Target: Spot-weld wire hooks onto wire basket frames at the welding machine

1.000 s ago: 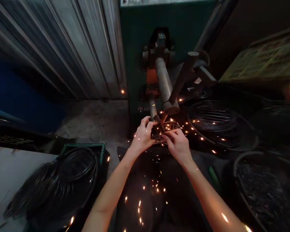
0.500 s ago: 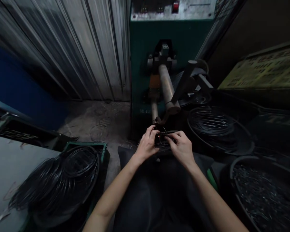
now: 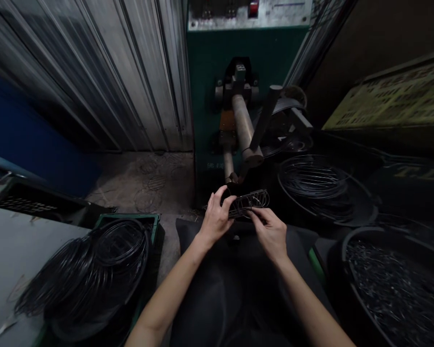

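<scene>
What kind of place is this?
Looks like a small metalworking shop, probably for wire products. Signs: the green machine with metal arms jutting out, the heaped wire rings, and the round tub of what look like small metal scraps.

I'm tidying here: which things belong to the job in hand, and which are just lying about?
Apparently in use:
wire frame, in left hand and right hand
green machine, just beyond the hands

Apparently lying about:
wire rings on the floor
yellow printed board
</scene>
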`<state>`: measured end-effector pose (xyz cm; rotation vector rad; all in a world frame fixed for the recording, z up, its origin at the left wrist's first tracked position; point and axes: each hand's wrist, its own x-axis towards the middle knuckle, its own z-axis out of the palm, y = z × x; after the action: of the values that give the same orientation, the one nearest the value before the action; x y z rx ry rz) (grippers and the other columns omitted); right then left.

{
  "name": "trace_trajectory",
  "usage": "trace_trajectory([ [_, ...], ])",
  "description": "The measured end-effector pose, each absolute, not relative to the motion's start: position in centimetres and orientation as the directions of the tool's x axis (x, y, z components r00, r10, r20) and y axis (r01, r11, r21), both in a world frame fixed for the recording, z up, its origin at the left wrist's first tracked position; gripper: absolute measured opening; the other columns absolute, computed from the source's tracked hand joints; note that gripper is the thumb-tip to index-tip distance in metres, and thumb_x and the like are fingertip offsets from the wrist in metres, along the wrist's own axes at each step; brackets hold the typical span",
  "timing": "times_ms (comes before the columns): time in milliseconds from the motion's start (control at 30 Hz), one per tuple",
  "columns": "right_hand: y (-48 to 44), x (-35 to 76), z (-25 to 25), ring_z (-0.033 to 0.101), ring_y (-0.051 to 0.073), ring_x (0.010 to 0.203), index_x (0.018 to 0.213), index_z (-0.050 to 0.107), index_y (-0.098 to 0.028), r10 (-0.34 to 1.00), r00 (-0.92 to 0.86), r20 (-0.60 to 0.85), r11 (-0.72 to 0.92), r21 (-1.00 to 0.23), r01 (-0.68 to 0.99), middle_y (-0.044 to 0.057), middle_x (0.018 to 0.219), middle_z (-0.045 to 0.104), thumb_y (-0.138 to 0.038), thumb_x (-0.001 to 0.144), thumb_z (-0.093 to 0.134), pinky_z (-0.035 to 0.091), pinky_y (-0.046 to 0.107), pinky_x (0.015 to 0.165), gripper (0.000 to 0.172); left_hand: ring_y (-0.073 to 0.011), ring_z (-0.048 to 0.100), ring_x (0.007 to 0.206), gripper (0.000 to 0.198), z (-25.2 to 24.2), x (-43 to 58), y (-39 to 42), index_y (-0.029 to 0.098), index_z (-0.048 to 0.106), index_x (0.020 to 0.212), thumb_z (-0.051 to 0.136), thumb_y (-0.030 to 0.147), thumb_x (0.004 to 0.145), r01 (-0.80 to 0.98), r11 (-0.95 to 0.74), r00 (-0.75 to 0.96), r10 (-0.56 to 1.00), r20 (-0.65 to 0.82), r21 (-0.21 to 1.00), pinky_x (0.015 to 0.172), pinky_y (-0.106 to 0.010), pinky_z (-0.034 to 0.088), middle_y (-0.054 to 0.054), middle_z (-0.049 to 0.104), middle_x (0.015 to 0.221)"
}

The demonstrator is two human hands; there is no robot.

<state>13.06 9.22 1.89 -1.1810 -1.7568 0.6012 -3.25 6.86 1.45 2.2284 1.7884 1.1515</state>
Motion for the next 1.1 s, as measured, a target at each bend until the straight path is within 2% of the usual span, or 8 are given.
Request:
trace_trajectory([
  [133, 9.7, 12.3, 0.8, 0.061, 0.014, 0.073, 0.087, 0.070, -0.019, 0.880, -0.108, 0.463, 0.460, -0.771, 0.440, 0.003, 0.082, 0.065, -0.035, 0.085, 0.057, 0.048, 0.026, 0.066, 0.021, -0.0294, 0.032, 0.134, 0.061, 1.4, -3.4, 7.0, 0.021, 0.038, 0.124, 0.058, 0.004, 0.069, 0.841, -0.316, 0.051, 0.855, 0.517, 0.439, 0.106, -0.054, 0.036, -0.015, 0.028, 0.140],
  [333, 10.2, 12.2, 0.1, 0.057, 0.012, 0.069, 0.086, 0.070, -0.019, 0.864, -0.099, 0.494, 0.466, -0.709, 0.529, 0.002, 0.079, 0.060, -0.036, 0.085, 0.057, 0.048, 0.025, 0.066, 0.021, -0.0296, 0.031, 0.135, 0.063, 1.3, -3.6, 7.4, 0.023, 0.036, 0.125, 0.059, 0.004, 0.069, 0.852, -0.309, 0.046, 0.848, 0.528, 0.423, 0.105, -0.055, 0.036, -0.015, 0.027, 0.142],
  [500, 10.9, 12.0, 0.2, 0.056, 0.012, 0.065, 0.085, 0.071, -0.019, 0.854, -0.116, 0.507, 0.483, -0.692, 0.537, 0.003, 0.078, 0.059, -0.036, 0.085, 0.056, 0.048, 0.026, 0.063, 0.023, -0.0297, 0.030, 0.135, 0.063, 1.5, -3.7, 7.8, 0.022, 0.037, 0.123, 0.058, 0.001, 0.068, 0.864, -0.315, 0.056, 0.836, 0.546, 0.393, 0.106, -0.055, 0.036, -0.015, 0.026, 0.142],
  [700, 11.7, 11.2, -0.3, 0.056, 0.012, 0.065, 0.087, 0.070, -0.018, 0.857, -0.098, 0.506, 0.486, -0.730, 0.480, 0.003, 0.078, 0.059, -0.038, 0.086, 0.055, 0.048, 0.026, 0.063, 0.024, -0.0278, 0.030, 0.135, 0.062, 1.0, -3.9, 8.3, 0.024, 0.037, 0.124, 0.057, 0.002, 0.070, 0.893, -0.315, 0.076, 0.810, 0.581, 0.322, 0.106, -0.057, 0.034, -0.014, 0.028, 0.142],
  [900, 12.0, 10.8, -0.5, 0.056, 0.012, 0.066, 0.089, 0.069, -0.018, 0.853, -0.078, 0.516, 0.498, -0.761, 0.417, 0.003, 0.078, 0.060, -0.034, 0.086, 0.056, 0.048, 0.026, 0.064, 0.022, -0.0287, 0.032, 0.134, 0.059, 0.9, -4.2, 8.9, 0.018, 0.041, 0.122, 0.058, 0.002, 0.068, 0.891, -0.323, 0.061, 0.781, 0.621, 0.319, 0.107, -0.054, 0.033, -0.018, 0.031, 0.140],
  [1100, 12.2, 10.3, -0.5, 0.057, 0.013, 0.069, 0.087, 0.070, -0.017, 0.857, -0.022, 0.514, 0.480, -0.784, 0.393, 0.003, 0.079, 0.060, -0.035, 0.085, 0.057, 0.047, 0.026, 0.065, 0.022, -0.0290, 0.033, 0.133, 0.057, 0.9, -4.4, 9.4, 0.017, 0.041, 0.122, 0.058, 0.003, 0.069, 0.896, -0.340, 0.076, 0.753, 0.654, 0.287, 0.107, -0.054, 0.035, -0.019, 0.031, 0.138],
])
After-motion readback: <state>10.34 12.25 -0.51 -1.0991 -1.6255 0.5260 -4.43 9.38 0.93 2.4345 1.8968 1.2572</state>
